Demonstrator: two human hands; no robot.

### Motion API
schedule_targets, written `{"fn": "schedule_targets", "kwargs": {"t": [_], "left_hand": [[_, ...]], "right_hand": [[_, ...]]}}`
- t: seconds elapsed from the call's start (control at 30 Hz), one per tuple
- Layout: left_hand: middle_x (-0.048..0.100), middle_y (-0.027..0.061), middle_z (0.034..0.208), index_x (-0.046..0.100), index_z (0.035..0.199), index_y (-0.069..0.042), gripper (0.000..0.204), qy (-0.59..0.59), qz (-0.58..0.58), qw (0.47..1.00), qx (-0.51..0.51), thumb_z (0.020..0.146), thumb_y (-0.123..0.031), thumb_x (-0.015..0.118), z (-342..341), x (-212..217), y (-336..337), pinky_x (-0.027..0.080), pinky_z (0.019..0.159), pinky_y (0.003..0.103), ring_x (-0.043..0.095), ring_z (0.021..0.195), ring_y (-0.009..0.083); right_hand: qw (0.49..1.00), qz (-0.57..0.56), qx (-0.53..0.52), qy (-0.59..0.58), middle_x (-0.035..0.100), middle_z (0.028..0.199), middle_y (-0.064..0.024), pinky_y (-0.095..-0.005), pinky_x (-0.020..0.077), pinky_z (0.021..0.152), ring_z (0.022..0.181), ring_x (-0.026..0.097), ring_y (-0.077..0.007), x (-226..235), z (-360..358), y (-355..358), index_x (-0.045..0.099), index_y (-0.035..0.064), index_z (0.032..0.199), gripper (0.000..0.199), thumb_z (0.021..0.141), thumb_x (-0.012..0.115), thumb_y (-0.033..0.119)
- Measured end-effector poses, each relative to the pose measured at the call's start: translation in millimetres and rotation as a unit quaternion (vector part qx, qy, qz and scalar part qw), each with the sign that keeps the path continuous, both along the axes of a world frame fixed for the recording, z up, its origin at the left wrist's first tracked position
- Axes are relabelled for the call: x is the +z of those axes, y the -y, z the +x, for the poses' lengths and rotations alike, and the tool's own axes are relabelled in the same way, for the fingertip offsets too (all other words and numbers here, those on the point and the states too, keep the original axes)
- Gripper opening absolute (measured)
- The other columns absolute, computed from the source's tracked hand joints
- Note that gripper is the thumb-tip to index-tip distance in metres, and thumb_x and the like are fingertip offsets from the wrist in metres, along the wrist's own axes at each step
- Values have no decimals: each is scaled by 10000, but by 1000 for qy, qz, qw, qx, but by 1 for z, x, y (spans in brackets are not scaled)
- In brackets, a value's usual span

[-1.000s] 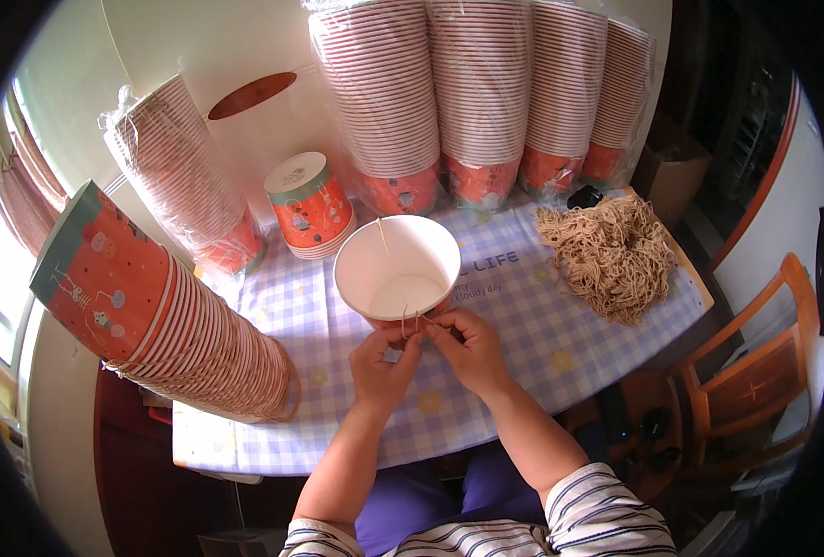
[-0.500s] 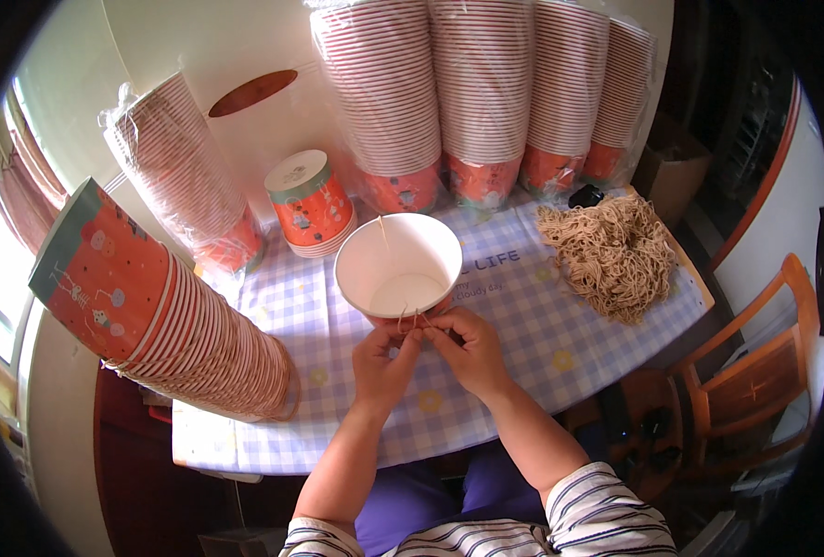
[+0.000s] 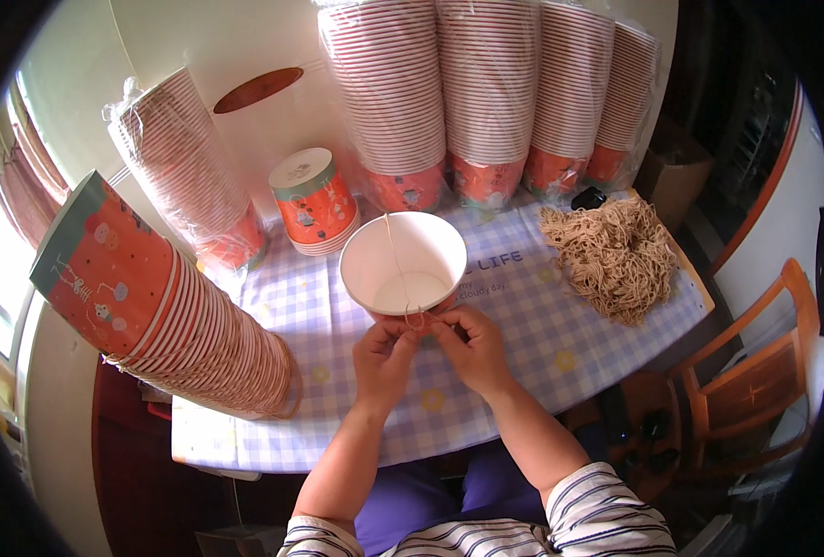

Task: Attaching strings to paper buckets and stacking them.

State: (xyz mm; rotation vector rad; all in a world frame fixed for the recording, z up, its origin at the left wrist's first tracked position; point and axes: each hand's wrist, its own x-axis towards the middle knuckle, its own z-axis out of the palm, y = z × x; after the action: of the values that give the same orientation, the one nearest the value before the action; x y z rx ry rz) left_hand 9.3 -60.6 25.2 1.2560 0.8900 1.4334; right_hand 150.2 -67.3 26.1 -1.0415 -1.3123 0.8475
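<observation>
The left hand [image 3: 381, 362] and right hand [image 3: 472, 351] meet at the near rim of a white-lined paper bucket [image 3: 375, 269], which sits mouth up toward the middle of the table [image 3: 514, 395]. Both grips are closed, fingertips pinching thin twine [image 3: 418, 320] just at that rim; the exact strands are too small to tell. A strand also hangs from the far rim across the bucket's inside.

Checked cloth stretches from the hands to the table's near edge, which both forearms cross. On the right it runs wide to the curved edge, past which a wooden chair [image 3: 755, 367] stands. On the left there is less room: a tall stack of upturned orange buckets [image 3: 115, 288], twine loops [image 3: 208, 371] around its lower part, stands by the left edge.

Behind, a short upturned stack [image 3: 315, 209] stands just beside the bucket, and a plastic-wrapped stack [image 3: 185, 158] stands farther left. Four tall wrapped stacks [image 3: 389, 102] line the back, blocking reach that way. A tangled heap of tan twine [image 3: 607, 260] fills the far right corner, with a small black object [image 3: 588, 198] just behind it.
</observation>
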Motion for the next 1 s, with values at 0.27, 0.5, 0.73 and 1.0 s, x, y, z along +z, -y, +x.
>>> {"fn": "schedule_targets", "kwargs": {"t": [0.27,0.5,0.73,1.0], "left_hand": [[654,55,867,621,908,24,90,18,-4,1000,-7,861,-48,593,-1,4,0,463,685,220,569,756,83],[643,34,787,637,907,21,111,-24,-7,999,38,872,-78,600,3,5,1,457,634,212,555,690,76],[626,24,756,640,902,13,136,-24,-3,999,32,882,-117,603,4,4,1,447,616,208,545,673,70],[625,23,742,643,882,13,129,-52,-7,998,38,872,-112,612,3,3,1,435,610,202,543,676,63]], "right_hand": [[1000,11,7,-13,587,764,8,-192,391,565,640,486,-35,4,0,0,624,25,881,51,838,624,53],[1000,15,13,-14,580,761,7,-195,386,558,633,480,-39,2,-1,-1,623,27,879,60,844,631,75],[1000,20,-20,14,575,750,4,-203,385,548,623,476,-49,1,-1,-1,620,27,869,44,839,621,60],[996,38,-56,49,558,720,-10,-220,379,531,600,466,-63,5,-3,0,618,25,859,34,828,616,39]]}}
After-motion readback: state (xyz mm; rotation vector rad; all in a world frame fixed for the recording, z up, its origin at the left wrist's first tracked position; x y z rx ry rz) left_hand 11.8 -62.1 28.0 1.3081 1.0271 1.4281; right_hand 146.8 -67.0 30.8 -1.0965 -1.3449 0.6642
